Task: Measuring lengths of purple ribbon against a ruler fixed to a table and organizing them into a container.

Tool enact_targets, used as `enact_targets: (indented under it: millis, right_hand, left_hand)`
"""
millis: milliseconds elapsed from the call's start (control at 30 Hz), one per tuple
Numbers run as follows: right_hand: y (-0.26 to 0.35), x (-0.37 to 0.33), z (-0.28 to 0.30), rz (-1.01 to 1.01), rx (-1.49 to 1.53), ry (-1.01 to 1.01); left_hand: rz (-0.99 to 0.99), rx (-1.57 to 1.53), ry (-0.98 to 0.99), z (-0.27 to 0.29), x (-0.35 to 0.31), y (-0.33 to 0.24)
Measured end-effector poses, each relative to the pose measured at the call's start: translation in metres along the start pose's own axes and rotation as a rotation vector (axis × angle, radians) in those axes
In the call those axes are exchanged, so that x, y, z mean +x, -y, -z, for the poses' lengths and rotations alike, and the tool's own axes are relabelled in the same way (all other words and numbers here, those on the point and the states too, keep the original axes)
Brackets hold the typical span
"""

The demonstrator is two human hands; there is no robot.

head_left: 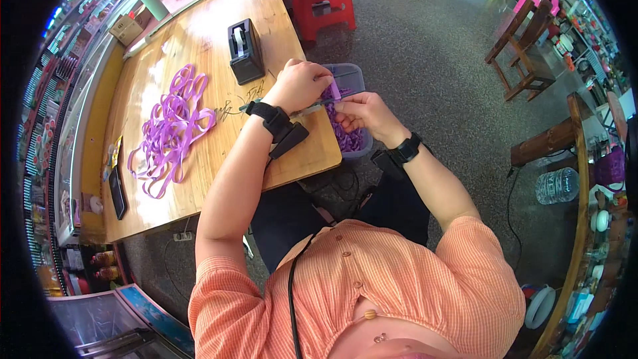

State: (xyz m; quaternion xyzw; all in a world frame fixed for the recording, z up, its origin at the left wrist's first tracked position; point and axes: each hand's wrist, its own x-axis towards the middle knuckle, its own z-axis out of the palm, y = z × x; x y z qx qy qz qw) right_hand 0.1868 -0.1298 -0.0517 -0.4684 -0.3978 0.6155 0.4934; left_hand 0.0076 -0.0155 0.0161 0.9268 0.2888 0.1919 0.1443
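Over the table's right edge, my left hand (302,84) is closed, its thumb and fingertips pinching a short piece of purple ribbon (335,90). The fingers of my right hand (369,116) are also closed, at the lower end of that ribbon. A thin dark strip crosses between both hands; its kind cannot be made out. Directly beneath them stands a clear plastic bin (357,74) holding many small purple ribbon pieces (347,138). To the left, a loose tangle of long purple ribbon (174,126) lies on the wooden table (219,149).
A black tape dispenser (245,53) stands on the table's far part. Near its left edge lies a black phone-like slab (117,193). Beyond are a green cup (153,1), a red stool (323,6) and a seated person. A wooden chair (522,53) and water bottle (557,185) are right.
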Motion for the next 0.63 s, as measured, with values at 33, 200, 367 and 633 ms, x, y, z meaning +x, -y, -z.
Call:
enact_targets:
  millis: [33, 200, 367, 633]
  right_hand:
    - [0.004, -0.003, -0.001, 0.002, 0.000, -0.001]
    - [0.011, -0.009, -0.004, -0.005, 0.042, -0.012]
    - [0.012, -0.012, -0.001, -0.001, 0.098, -0.006]
    - [0.008, -0.004, -0.001, -0.069, 0.160, 0.052]
  left_hand:
    - [0.011, -0.050, 0.001, 0.001, 0.001, -0.002]
    - [0.044, -0.084, -0.219, 0.006, -0.010, -0.013]
    - [0.645, -0.602, 0.463, 0.039, -0.016, -0.047]
    - [0.699, -1.064, 0.476, 0.023, -0.021, -0.031]
